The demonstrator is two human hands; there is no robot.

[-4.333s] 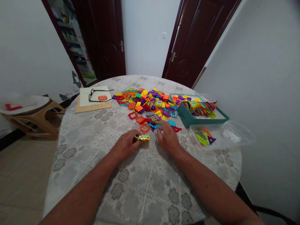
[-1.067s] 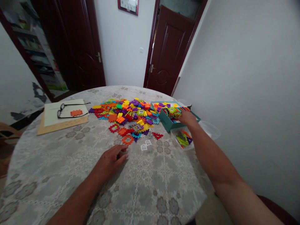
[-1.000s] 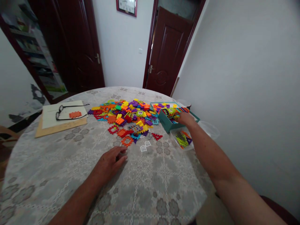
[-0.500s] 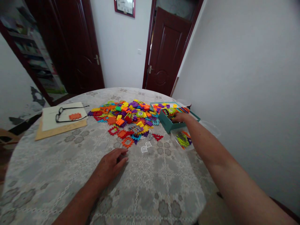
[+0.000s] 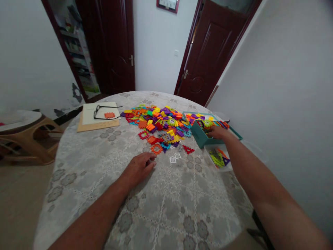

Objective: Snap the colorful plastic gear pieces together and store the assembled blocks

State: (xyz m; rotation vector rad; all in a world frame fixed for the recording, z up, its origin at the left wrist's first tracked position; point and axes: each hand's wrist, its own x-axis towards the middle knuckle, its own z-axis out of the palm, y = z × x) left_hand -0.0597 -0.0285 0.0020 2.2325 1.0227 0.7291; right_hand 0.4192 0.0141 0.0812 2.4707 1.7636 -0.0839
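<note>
My left hand [image 5: 140,167] rests on the patterned tablecloth, with its thumb and fingers apart and nothing in them. Just beyond its fingertips lies an orange square building piece [image 5: 156,149], at the near edge of a big pile of colourful plastic building pieces [image 5: 158,123]. My right hand [image 5: 218,132] reaches into a teal box [image 5: 200,134] on the right side of the table. Coloured pieces stand in rows in that box, next to a green gear-shaped piece [image 5: 207,123]. The fingers of the right hand are down among them and mostly hidden, so any hold does not show.
In front of the box sits a clear plastic tray [image 5: 229,166] with green, orange and purple pieces. Two white window pieces [image 5: 173,159] and a red triangle [image 5: 188,149] lie nearby. Black glasses [image 5: 96,113] rest on papers at left. A wooden stool [image 5: 39,139] stands beyond the table.
The view has turned left, so everything appears further right. My left hand still rests on the cloth, and my right hand stays inside the teal box.
</note>
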